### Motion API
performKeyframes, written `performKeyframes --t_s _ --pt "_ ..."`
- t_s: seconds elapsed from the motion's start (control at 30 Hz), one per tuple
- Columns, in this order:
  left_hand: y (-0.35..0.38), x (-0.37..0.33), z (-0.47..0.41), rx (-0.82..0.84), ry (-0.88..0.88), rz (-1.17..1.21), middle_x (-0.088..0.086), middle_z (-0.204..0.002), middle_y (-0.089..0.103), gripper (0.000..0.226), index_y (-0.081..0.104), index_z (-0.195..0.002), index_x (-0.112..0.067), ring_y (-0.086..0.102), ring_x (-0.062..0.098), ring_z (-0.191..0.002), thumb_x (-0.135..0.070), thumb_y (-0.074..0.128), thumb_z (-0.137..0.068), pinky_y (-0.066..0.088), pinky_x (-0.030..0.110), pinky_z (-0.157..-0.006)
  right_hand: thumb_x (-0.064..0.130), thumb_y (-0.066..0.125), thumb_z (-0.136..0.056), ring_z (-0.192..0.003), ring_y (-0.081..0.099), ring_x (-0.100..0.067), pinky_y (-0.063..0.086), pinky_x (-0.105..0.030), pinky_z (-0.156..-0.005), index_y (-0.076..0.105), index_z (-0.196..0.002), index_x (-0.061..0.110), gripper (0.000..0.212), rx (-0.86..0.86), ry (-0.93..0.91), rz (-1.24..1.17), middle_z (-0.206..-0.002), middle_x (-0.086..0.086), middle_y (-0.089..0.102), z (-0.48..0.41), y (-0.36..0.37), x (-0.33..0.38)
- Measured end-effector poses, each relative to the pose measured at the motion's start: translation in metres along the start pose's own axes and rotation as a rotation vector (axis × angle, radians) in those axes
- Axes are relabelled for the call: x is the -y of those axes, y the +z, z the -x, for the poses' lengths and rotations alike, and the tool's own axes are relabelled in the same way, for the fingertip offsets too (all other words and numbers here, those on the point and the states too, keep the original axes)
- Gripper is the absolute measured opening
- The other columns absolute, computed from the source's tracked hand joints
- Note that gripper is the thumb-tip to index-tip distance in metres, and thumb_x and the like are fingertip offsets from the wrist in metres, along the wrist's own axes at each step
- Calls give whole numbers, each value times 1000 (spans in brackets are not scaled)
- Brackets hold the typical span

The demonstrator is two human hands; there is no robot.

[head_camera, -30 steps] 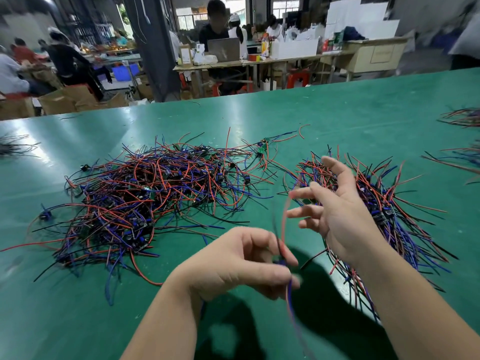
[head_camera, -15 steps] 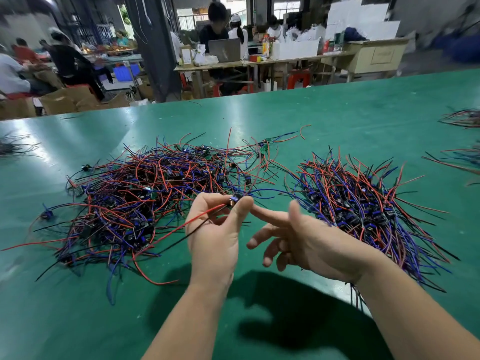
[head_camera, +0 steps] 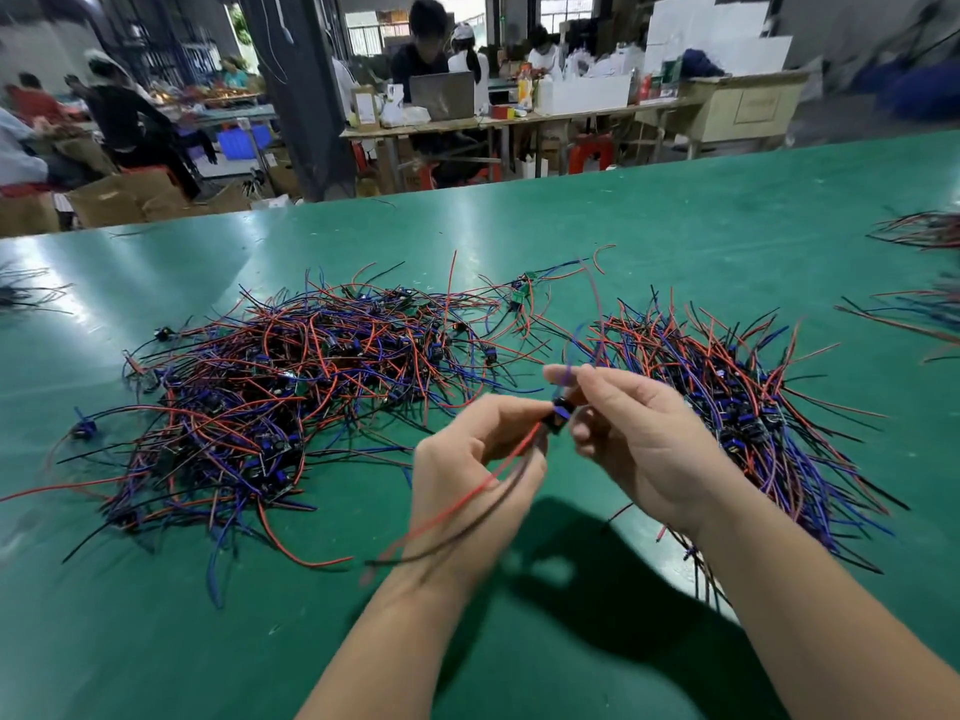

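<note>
Between my two hands is a small black wired component [head_camera: 559, 414] with a red and a black lead trailing down to the left and blue leads rising up. My left hand [head_camera: 470, 475] pinches it at the component end, the red and black leads running across its palm. My right hand [head_camera: 636, 439] pinches the blue leads just above the component. Both hands hover over the green table [head_camera: 701, 252]. A large tangled pile of the same wired parts [head_camera: 270, 402] lies to the left. A second, tidier pile [head_camera: 748, 407] lies under and behind my right hand.
More wire bundles lie at the table's right edge [head_camera: 924, 231] and far left edge [head_camera: 26, 293]. Beyond the table, people sit at workbenches [head_camera: 467, 122] with boxes and a laptop.
My right hand has moved in and taken hold of the blue leads, which it was not touching half a second ago. My left hand still holds the component, now nearer the right pile.
</note>
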State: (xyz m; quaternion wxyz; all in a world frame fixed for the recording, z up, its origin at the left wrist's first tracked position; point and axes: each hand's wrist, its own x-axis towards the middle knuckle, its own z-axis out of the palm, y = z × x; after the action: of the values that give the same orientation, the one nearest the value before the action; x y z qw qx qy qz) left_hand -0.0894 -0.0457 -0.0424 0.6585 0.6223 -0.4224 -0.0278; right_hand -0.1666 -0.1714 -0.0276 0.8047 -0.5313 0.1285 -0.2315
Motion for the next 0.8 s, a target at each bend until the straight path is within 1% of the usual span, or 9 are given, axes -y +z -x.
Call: performKeyframes --t_s 0.07,0.13,0.23,0.3,0.4,0.53,0.63,0.7,0.8 --pt "3 -2 2 87 11 -43 -11 -86 74 40 72 -87 -30 70 8 -80 4 57 -73 52 18 -78 22 63 -70 -52 48 -7 39 -14 -48 77 -74 11 18 -62 -51 -6 -64 1 61 0 -3 5" --pt "6 -4 4 105 -87 20 -8 -82 75 39 73 -83 -26 71 10 -79 3 51 -71 53 19 -76 18 64 -68 -53 53 -3 46 -12 -51 77 -69 12 14 -93 -46 22 -61 2 62 1 -6 8" --pt "8 -7 3 89 -372 347 7 -74 73 15 67 -86 -10 72 23 -70 -7 74 -73 58 28 -65 17 68 -63 -48 51 -3 45 -12 -50 75 -68 11 11 -105 -7 67 -56 0 59 2 -6 6" --pt "7 -7 2 76 -480 424 9 -70 72 36 61 -92 -5 70 20 -62 -17 80 -64 58 29 -61 14 69 -61 -44 50 -5 45 -13 -48 73 -66 9 8 -80 21 75 -54 -1 58 3 -5 3" --pt "5 -6 1 106 -571 416 8 -68 71 36 60 -93 -4 69 17 -61 -14 78 -63 58 29 -62 12 70 -59 -44 52 -6 45 -13 -47 73 -63 10 5 -37 59 126 -54 -2 59 4 -6 5" --pt "-1 -7 2 322 -694 359 7 -71 72 32 63 -90 -7 69 16 -62 -14 80 -64 54 22 -57 12 73 -56 -42 53 -7 44 -14 -42 73 -62 9 6 -58 62 208 -54 -2 60 5 -12 11" --pt "-8 -9 4 523 -752 238 3 -70 71 23 65 -87 -11 67 11 -61 -11 81 -70 48 18 -53 10 71 -59 -42 56 -6 45 -12 -41 69 -66 8 7 -168 44 144 -55 -1 62 2 -15 16" --pt "-7 -10 6 667 -779 178 0 -68 70 22 65 -93 -9 66 8 -59 -9 78 -75 45 14 -50 9 70 -67 -43 56 -4 45 -11 -41 66 -74 5 9 -269 23 92 -55 -1 63 0 -19 20" --pt "-6 -12 7 751 -782 163 0 -71 72 20 67 -96 -12 66 6 -61 -11 76 -79 44 13 -50 7 66 -80 -44 57 -4 46 -11 -42 66 -78 3 4 -337 17 87 -55 -1 65 -1 -22 20"
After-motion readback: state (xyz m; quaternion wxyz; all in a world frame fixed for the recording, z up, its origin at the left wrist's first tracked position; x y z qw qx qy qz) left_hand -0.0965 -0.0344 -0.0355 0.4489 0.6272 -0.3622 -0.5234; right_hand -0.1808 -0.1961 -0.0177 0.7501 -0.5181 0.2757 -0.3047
